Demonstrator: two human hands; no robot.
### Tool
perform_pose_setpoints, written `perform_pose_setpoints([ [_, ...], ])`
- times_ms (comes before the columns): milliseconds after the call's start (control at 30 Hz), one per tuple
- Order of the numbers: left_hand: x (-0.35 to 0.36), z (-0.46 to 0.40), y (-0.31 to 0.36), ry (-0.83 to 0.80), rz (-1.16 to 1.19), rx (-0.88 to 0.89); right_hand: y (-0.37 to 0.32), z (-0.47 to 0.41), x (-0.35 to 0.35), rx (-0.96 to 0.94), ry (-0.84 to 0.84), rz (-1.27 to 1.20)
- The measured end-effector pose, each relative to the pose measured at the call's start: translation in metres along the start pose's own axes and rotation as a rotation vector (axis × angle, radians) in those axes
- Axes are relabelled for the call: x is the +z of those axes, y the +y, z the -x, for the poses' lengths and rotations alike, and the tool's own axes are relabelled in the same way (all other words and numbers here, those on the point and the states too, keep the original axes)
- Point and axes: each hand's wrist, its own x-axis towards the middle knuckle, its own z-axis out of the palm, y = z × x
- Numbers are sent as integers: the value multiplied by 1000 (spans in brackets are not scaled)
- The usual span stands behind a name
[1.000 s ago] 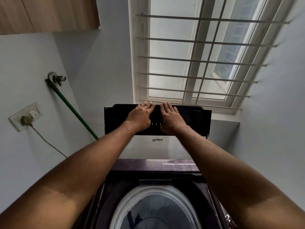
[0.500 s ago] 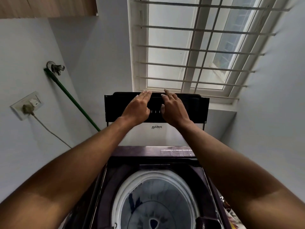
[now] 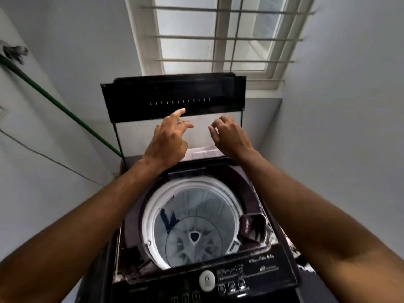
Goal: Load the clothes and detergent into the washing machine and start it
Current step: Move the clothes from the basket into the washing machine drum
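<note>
Straight ahead and below: a dark purple top-loading washing machine, mouth wide open. At its back edge, a dark-framed lid with a pale glass panel, upright and leaning slightly away, long axis running left to right.

Inside the machine: a white-rimmed round steel drum. Shows bare ribbed wall and the pulsator at the bottom; no cloth visible in it, only a dark blue mark on the left wall that cannot be identified. At the drum's right rim, a small maroon detergent compartment; looks dark inside, contents unreadable. Nearest the body, a black control panel with a round white button.

Clothes and detergent: nowhere in view, so presumably off to a side or behind; loading not yet begun.

Left hand raised before the lid's glass, fingers spread and straight, index tip at the lid's dark lower band; contact cannot be told. Right hand level with it and just beside, loosely curled, gripping nothing. Both well above the drum, the drum directly beneath the wrists, neither hand clearly nearer.

Probably next: reaching away for the laundry, then dropping it straight down.
</note>
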Motion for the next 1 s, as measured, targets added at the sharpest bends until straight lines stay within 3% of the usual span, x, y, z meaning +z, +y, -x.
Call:
perform_pose_setpoints([
  [500,95,64,131,-362,282,133,64,192,-41,447,-136,157],
  [1000,185,64,235,-611,214,240,175,336,-39,705,-187,106],
])
